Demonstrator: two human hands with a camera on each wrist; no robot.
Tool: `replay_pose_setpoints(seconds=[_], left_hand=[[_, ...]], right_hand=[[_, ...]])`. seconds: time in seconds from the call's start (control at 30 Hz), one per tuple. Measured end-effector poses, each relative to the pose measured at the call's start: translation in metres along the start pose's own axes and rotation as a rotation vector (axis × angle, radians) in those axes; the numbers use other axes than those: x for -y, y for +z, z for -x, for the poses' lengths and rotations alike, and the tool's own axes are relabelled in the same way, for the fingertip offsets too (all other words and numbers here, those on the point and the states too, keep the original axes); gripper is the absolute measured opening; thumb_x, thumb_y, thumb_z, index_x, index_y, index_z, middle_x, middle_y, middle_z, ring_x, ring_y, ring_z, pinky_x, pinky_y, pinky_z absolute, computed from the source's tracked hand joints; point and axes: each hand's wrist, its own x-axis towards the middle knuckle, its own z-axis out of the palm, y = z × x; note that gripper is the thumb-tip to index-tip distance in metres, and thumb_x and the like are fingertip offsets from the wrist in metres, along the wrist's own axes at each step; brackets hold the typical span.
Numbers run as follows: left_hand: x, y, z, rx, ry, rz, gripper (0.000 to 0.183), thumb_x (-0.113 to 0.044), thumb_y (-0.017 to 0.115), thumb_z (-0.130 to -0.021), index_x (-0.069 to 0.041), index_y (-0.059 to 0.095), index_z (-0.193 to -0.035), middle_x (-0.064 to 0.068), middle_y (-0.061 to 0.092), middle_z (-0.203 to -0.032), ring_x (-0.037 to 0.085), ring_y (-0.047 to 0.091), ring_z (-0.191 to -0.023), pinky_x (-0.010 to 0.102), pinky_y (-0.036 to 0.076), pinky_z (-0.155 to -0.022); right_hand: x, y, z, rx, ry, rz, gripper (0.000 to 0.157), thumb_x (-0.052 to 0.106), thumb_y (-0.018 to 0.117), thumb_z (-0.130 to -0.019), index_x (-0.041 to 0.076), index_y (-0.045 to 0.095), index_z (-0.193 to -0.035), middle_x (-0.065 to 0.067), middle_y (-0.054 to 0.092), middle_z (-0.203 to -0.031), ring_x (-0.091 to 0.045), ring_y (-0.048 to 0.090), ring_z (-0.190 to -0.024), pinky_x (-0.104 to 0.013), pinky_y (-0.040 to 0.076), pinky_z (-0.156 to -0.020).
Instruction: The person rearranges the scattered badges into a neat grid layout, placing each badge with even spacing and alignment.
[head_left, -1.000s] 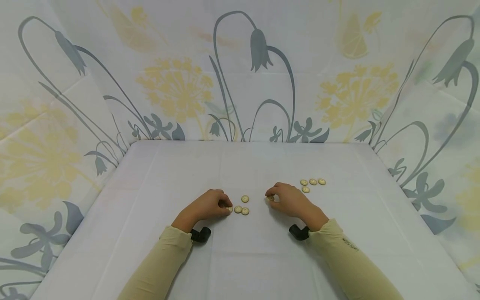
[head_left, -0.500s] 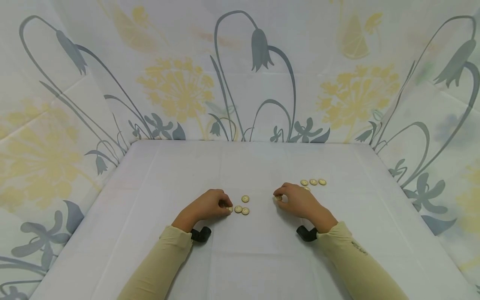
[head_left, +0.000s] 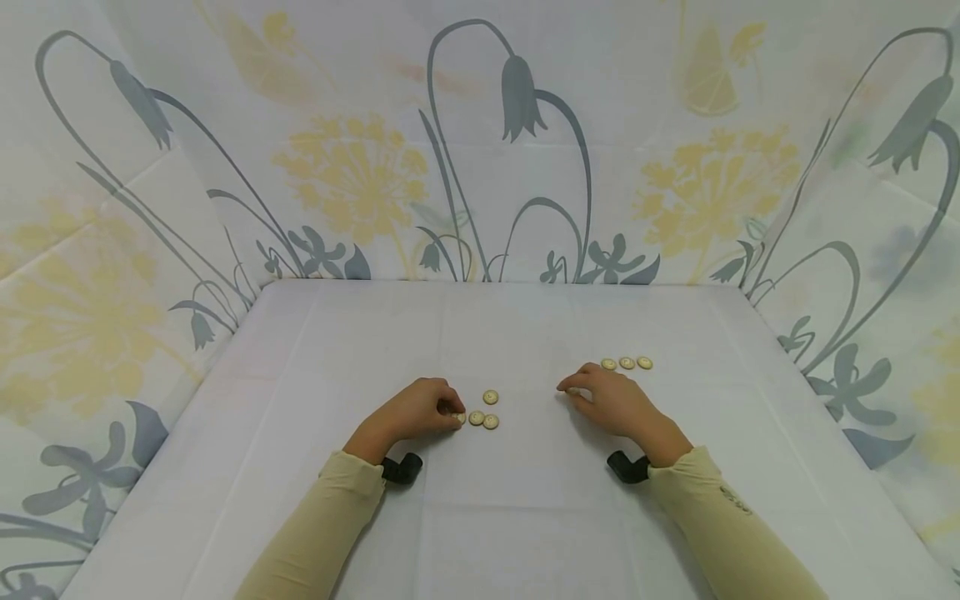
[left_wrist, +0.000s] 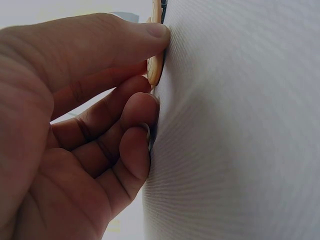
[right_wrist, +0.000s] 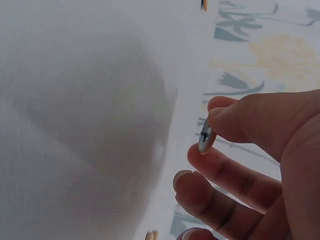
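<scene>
In the head view my left hand rests on the white cloth, thumb and fingers pinching a small round cream disc. The left wrist view shows that disc on edge by the thumb, close to the cloth. Right beside this hand lie three similar discs, one behind a touching pair. My right hand pinches another disc between thumb and finger, raised off the cloth; its silvery, dark-marked face shows in the right wrist view, while the fingers hide it in the head view.
A row of three discs lies just behind the right hand. White cloth covers the table. Flower-printed fabric walls stand at the back and both sides. A black wrist camera sits under the right wrist, another under the left.
The right hand has moved right with its disc, which now shows no more in the head view. It covers the disc that lay in front of the row. The left hand stays put.
</scene>
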Motion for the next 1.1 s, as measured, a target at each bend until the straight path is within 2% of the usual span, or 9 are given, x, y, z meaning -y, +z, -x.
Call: replay_pose_setpoints(seconds=[0.2, 0.43, 0.73, 1.1], left_hand=[[0.0, 0.0, 0.0, 0.001, -0.011, 0.003, 0.012, -0.018, 0.076, -0.083, -0.013, 0.074, -0.094, -0.004, 0.06, -0.086, 0.009, 0.055, -0.08, 0.024, 0.048, -0.073], [0.002, 0.002, -0.001, 0.0, -0.014, -0.001, 0.013, -0.018, 0.077, -0.083, -0.014, 0.074, -0.095, -0.005, 0.06, -0.086, 0.008, 0.055, -0.08, 0.025, 0.049, -0.073], [0.005, 0.002, -0.003, 0.0, -0.015, -0.009, 0.013, -0.019, 0.077, -0.083, -0.015, 0.074, -0.095, -0.005, 0.06, -0.086, 0.008, 0.056, -0.08, 0.025, 0.049, -0.074], [0.006, 0.003, -0.004, 0.002, -0.01, -0.021, 0.014, -0.02, 0.077, -0.083, -0.014, 0.074, -0.095, -0.005, 0.06, -0.085, 0.008, 0.055, -0.08, 0.025, 0.048, -0.074]], right_hand=[[-0.006, -0.003, 0.003, -0.027, -0.01, 0.008, 0.019, 0.017, 0.063, -0.093, 0.021, 0.074, -0.108, -0.003, 0.065, -0.104, -0.023, 0.065, -0.096, -0.038, 0.053, -0.075], [-0.012, -0.005, 0.006, -0.05, 0.009, 0.003, 0.019, 0.017, 0.064, -0.092, 0.02, 0.074, -0.108, -0.005, 0.065, -0.105, -0.024, 0.066, -0.095, -0.04, 0.053, -0.072], [-0.023, -0.005, 0.006, -0.049, 0.041, 0.023, 0.023, 0.018, 0.063, -0.093, 0.012, 0.071, -0.113, -0.005, 0.066, -0.108, -0.027, 0.065, -0.099, -0.043, 0.053, -0.077], [-0.032, -0.01, 0.009, -0.064, 0.071, 0.012, 0.023, 0.017, 0.063, -0.092, 0.007, 0.07, -0.112, -0.011, 0.066, -0.112, -0.031, 0.063, -0.104, -0.049, 0.052, -0.082]])
